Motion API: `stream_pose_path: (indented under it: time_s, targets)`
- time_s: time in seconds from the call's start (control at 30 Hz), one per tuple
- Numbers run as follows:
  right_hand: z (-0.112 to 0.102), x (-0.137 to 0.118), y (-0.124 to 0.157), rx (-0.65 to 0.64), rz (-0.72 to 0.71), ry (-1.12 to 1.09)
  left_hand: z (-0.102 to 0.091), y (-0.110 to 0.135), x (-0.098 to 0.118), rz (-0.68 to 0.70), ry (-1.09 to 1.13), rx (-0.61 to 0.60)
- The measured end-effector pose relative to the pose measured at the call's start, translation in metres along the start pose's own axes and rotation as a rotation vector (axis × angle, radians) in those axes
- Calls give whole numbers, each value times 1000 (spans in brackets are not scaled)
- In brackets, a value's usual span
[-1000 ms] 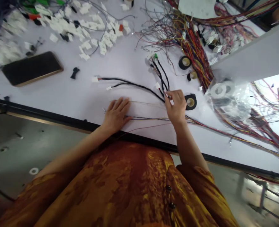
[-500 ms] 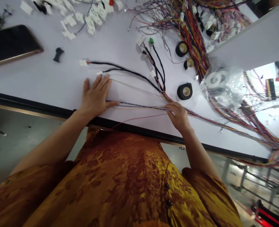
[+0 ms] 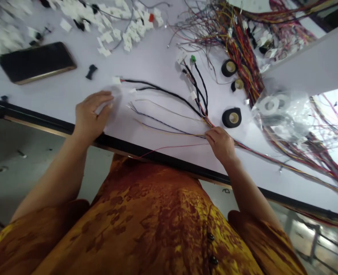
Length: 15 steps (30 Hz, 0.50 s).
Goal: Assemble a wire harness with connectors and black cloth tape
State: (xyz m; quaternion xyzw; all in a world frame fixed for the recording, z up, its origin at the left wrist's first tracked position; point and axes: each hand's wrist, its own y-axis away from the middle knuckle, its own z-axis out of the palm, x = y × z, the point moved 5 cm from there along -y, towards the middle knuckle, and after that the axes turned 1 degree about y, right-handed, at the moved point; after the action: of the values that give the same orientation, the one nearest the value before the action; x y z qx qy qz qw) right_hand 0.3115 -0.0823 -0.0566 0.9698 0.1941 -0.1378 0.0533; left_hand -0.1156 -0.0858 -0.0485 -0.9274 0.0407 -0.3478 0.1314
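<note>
My right hand (image 3: pixel 221 142) is closed on a bundle of thin wires (image 3: pixel 251 149) near the table's front edge, thumb and fingers pinched together. Loose wires fan out leftward from it: a twisted blue pair (image 3: pixel 163 123), a yellow one, a pale one and a red wire (image 3: pixel 171 146) hanging over the edge. Behind them, black-taped branches (image 3: pixel 169 91) end in white connectors (image 3: pixel 116 80), and another cluster carries a green connector (image 3: pixel 193 58). To the left of the loose wire ends, my left hand (image 3: pixel 93 112) is held with fingers apart, nothing in it.
Rolls of black tape (image 3: pixel 231 117) sit right of the branches. A phone (image 3: pixel 38 63) and a small black part (image 3: pixel 91 71) lie at left, with many white connectors (image 3: pixel 131 34) behind. Thick wire bundles (image 3: pixel 245 49) and a clear plastic bag (image 3: pixel 286 110) occupy the right.
My left hand has come off the wires and moved left; their ends now lie free on the table. My right hand keeps its pinch. The view has shifted a little leftward.
</note>
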Motion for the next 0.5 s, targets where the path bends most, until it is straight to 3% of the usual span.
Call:
stream_pose_path:
  time_s: [0.23, 0.37, 0.5]
  targets:
    - [7, -15, -16, 53, -126, 101, -46, 0, -44, -123, -59, 173]
    - [13, -15, -21, 140, -100, 109, -68, -35, -58, -140, -97, 175]
    - [22, -12, -20, 223, -53, 62, -72, -91, -70, -130, -137, 133]
